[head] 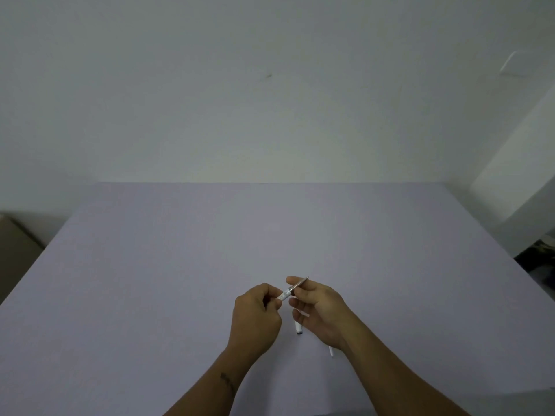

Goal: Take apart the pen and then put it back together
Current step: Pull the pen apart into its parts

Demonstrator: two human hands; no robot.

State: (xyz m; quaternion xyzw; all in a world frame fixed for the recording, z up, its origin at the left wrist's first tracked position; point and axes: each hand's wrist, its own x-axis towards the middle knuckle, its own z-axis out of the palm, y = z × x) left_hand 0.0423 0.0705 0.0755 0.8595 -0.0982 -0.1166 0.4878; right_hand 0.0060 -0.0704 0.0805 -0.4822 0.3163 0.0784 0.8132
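My left hand (255, 313) pinches the white end of a slim pen part (288, 292) above the lilac table (180, 265). From that white piece a thin dark refill (300, 283) points up and to the right, and the fingertips of my right hand (318, 307) hold it. Under my right hand a white pen piece with a dark end (298, 328) lies on the table. Another white pen piece (331, 351) pokes out below my right wrist, mostly hidden.
The table runs back to a plain white wall (270, 100). A brown box (15, 250) stands off the left edge, and dark clutter (537, 259) sits beyond the right edge.
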